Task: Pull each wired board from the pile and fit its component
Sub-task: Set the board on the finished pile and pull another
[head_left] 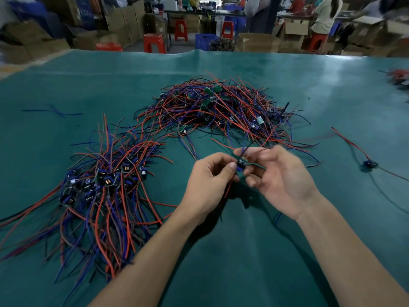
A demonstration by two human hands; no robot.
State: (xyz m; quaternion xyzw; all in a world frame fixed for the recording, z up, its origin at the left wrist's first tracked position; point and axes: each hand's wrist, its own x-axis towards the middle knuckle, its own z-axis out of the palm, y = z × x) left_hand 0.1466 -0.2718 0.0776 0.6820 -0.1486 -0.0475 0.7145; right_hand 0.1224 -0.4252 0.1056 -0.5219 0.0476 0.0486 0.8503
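**Wired board held between both hands above the mat**

The small wired board (242,163) sits at frame centre, lifted off the surface, dark parts on top and a blue part at its lower edge. The left hand (210,185) pinches it from the 9 o'clock side, thumb tip against the board's near face, remaining fingers curled in behind. The right hand (281,180) meets it from 3 o'clock: thumb and forefinger close on its upper edge, the other fingers loosely bent and fanned, palm up. Whether the blue part is seated cannot be told; the spot is blurred. Black, blue and red leads run from the board toward 12 o'clock, others drop below the left palm.

At 12 o'clock lies the source pile (221,111) of tangled red, blue and black wires with green boards. At 9 o'clock lies a second heap (106,185), boards clustered together carrying coils and capacitors. At 3 o'clock one lone wired board (370,164) lies apart. At 10 o'clock, loose blue wires (55,110).

The surface is a teal mat (243,251), glossy, slightly rippled. Beyond its far edge: red plastic stools (154,42), cardboard cartons (257,42), a blue crate (205,41), and a standing person (325,16) at 1 o'clock.
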